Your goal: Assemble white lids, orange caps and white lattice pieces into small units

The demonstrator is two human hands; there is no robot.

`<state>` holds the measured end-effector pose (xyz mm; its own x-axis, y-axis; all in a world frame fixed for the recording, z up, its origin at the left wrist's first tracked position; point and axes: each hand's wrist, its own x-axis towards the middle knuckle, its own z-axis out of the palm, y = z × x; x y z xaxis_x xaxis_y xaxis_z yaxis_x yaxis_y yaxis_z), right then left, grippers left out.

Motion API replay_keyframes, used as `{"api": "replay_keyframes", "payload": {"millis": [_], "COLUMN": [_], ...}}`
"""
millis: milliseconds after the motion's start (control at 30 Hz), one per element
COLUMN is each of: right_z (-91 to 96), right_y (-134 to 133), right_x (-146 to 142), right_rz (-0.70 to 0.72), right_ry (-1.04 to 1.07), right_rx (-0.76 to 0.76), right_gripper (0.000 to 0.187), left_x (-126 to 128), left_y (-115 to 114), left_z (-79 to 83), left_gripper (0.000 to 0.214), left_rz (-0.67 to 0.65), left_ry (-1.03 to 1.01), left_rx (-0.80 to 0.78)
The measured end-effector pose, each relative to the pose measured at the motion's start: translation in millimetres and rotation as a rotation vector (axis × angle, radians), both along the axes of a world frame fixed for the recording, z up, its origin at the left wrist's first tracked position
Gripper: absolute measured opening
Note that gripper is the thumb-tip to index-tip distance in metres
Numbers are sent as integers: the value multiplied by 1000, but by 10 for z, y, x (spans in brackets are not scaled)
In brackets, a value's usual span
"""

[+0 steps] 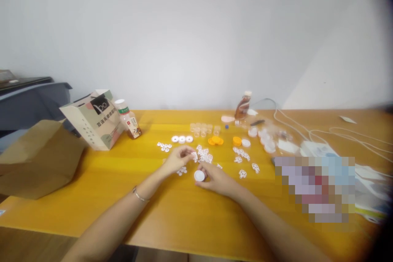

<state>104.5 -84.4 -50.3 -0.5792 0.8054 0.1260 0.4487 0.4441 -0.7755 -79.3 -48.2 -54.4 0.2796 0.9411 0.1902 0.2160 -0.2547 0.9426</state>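
My right hand rests on the yellow table, fingers closed round a small white round cap. My left hand, with a thin bracelet at the wrist, reaches into a scatter of small white pieces, its fingertips pinched on one of them. More white pieces lie left of it and others to the right. Three white discs sit in a row behind, beside orange lids and small clear cups.
A printed paper bag and a drink bottle stand at the back left, with a brown paper bag at the table's left edge. A brown bottle, white cables and papers lie at the right.
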Motion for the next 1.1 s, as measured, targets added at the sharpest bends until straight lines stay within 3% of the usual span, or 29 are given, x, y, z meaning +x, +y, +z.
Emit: {"api": "replay_keyframes", "payload": {"millis": [133, 400, 700, 1100], "right_z": [-113, -205, -196, -231], "right_y": [102, 158, 152, 163], "right_x": [0, -12, -21, -14], "right_rz": [-61, -82, -98, -107], "right_ry": [26, 12, 15, 25], "right_rx": [28, 79, 86, 78], "right_gripper": [19, 24, 21, 28], "left_x": [-7, 53, 70, 68], "left_y": [-65, -163, -223, -189], "left_z": [74, 73, 120, 38], "left_gripper": [27, 19, 17, 14], "left_rz": [-169, -227, -227, -183], "left_ry": [154, 257, 391, 379], "left_rx": [-42, 109, 272, 276]}}
